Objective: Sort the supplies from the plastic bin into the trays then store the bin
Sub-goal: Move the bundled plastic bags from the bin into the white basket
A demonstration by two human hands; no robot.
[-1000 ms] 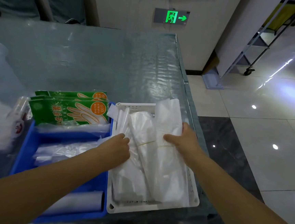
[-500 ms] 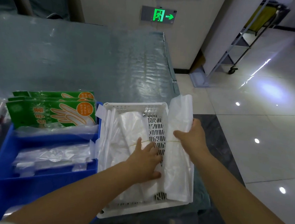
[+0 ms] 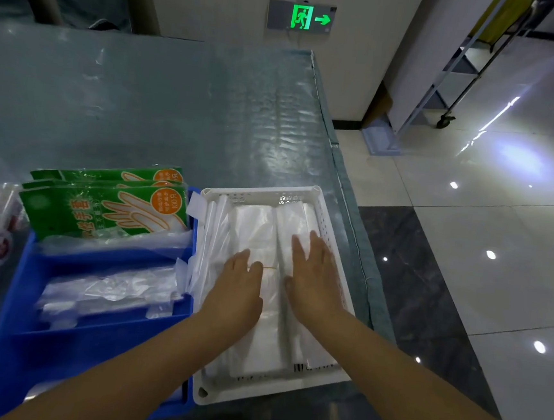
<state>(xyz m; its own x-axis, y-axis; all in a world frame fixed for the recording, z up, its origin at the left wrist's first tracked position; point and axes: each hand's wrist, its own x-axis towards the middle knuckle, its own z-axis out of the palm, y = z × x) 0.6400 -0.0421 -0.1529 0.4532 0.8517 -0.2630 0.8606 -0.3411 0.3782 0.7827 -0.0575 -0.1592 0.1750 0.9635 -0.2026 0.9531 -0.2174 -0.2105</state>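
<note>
Right-hand bag bundle (image 3: 295, 231), held up half a second ago, now lies flat in the white tray (image 3: 331, 228) at lower centre, right hand (image 3: 313, 273) and left hand (image 3: 238, 287) pressing flat, fingers straight; this batch looks sorted.

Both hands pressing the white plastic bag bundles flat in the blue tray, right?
Wrong tray. In the head view the left hand and right hand press the white plastic bag bundles flat in the white perforated tray, beside the blue tray.
</note>
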